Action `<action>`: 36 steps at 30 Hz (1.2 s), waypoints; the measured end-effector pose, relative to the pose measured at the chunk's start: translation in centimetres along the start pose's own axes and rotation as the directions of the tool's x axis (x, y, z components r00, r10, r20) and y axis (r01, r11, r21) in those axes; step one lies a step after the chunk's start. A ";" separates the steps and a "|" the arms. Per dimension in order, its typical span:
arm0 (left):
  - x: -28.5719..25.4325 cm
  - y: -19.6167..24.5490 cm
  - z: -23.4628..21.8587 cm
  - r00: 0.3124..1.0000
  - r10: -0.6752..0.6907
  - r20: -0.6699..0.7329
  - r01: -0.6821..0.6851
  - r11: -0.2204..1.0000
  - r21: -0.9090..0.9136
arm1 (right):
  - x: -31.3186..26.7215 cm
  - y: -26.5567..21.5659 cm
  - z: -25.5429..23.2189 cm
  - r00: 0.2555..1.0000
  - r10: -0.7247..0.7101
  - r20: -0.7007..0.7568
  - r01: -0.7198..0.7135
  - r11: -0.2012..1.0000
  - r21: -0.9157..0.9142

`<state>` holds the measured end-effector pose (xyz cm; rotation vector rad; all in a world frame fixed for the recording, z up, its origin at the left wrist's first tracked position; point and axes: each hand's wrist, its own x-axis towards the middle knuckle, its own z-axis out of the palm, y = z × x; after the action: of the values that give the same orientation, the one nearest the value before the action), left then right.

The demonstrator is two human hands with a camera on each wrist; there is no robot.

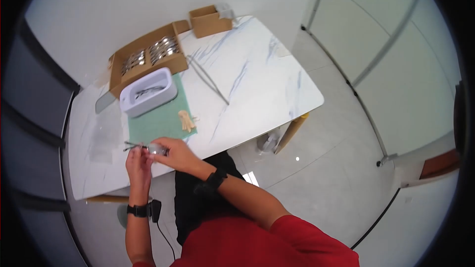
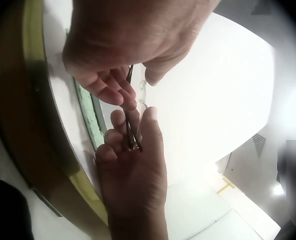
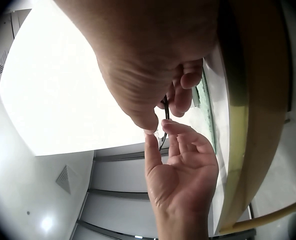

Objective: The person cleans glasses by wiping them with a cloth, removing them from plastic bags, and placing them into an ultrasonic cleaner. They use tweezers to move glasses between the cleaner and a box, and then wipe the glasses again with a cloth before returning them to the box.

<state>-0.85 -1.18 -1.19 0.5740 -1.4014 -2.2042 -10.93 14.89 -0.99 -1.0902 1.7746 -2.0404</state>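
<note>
Fingers (image 2: 119, 131) of the left hand (image 1: 137, 160) pinched a pair of glasses (image 1: 141, 146) at the near table (image 1: 257, 79) edge; right hand (image 1: 174, 152) curled round the same frame from the other side, both wrists raised together; the glasses looked thin, dark-rimmed, lenses clear, one temple jutting left beside the green mat (image 1: 163, 116).

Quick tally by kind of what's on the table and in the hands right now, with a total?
Cardboard boxes: 2, large and small
White tub: 1
Green mat: 1
Wooden piece on the mat: 1
Glasses held between left hand and right hand: 1
Total: 6
</note>
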 end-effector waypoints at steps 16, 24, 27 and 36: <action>1.6 -0.8 -2.1 0.970 0.105 0.221 -0.102 0.994 -0.029 | -0.2 0.4 0.4 0.996 -0.081 -0.024 0.074 0.974 -0.216; 1.4 -0.5 -1.9 0.973 0.069 0.222 -0.068 0.998 -0.012 | 0.0 0.3 0.8 0.998 0.062 -0.028 -0.066 0.974 -0.215; 1.4 -0.4 -1.9 0.961 0.113 0.253 -0.115 0.993 -0.007 | 0.0 1.7 0.7 0.988 0.150 -0.038 -0.154 0.978 -0.140; 1.3 -0.5 -2.0 0.948 0.155 0.279 -0.160 0.987 -0.004 | -0.1 1.0 0.7 0.981 0.194 -0.012 -0.194 0.972 -0.135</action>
<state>-0.88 -3.18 -2.60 0.1523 -1.5489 -2.2067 -10.67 14.16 -1.97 -0.9108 1.9591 -1.8280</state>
